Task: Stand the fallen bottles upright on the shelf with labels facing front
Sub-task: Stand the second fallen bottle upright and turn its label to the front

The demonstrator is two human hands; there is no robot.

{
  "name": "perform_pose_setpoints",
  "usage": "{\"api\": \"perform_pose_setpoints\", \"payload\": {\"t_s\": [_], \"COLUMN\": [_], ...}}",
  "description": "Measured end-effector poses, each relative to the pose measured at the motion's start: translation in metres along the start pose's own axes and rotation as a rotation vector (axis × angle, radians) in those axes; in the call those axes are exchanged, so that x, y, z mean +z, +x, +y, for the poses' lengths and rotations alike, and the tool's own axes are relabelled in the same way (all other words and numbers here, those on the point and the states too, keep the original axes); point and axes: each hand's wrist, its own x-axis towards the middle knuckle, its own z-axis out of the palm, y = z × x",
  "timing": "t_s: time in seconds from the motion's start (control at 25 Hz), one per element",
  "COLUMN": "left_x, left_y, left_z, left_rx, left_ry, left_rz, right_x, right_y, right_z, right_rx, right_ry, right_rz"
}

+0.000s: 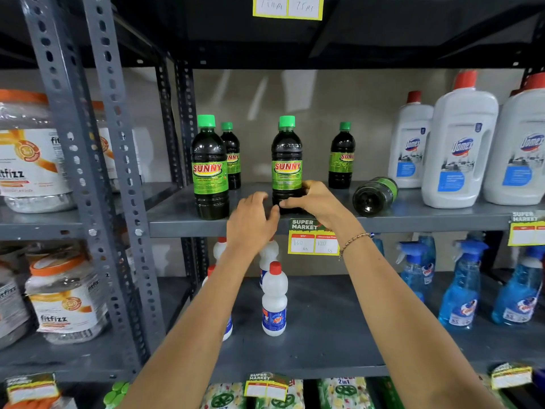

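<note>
Standing upright at the grey shelf (324, 224) front, label forward, a green-capped Sunny bottle (287, 163) is being gripped at its base by the right hand (312, 202); the left hand (250, 222) is hovering beside it, fingers loosely curled (contact unclear). Another dark bottle (374, 196) is lying fallen just right.

A shop: a "SUPER MARKET" price tag (313, 237) hangs on the grey steel shelf (413, 219), stocked product rows above and below it
</note>
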Motion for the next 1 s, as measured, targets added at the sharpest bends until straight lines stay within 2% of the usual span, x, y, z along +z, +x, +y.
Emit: {"api": "perform_pose_setpoints", "payload": {"t_s": [0.12, 0.24, 0.48, 0.72, 1.0], "left_x": [-0.009, -0.006, -0.006, -0.013, -0.011], "left_y": [0.039, 0.059, 0.049, 0.036, 0.032], "left_z": [0.005, -0.006, 0.003, 0.0, -0.003], "left_rx": [-0.131, -0.129, -0.092, -0.053, -0.017], "left_ry": [-0.312, -0.387, -0.475, -0.605, -0.578], "left_rz": [-0.345, -0.469, -0.391, -0.375, -0.354], "right_x": [-0.009, -0.017, -0.024, -0.033, -0.033], "right_y": [-0.002, -0.004, 0.004, -0.01, -0.019], "right_z": [-0.006, -0.005, 0.003, 0.002, 0.0], "right_rx": [0.018, 0.027, 0.014, 0.0, -0.02], "right_ry": [0.005, -0.009, -0.102, -0.031, -0.002], "right_rz": [-0.1, -0.16, -0.129, -0.165, -0.174]}}
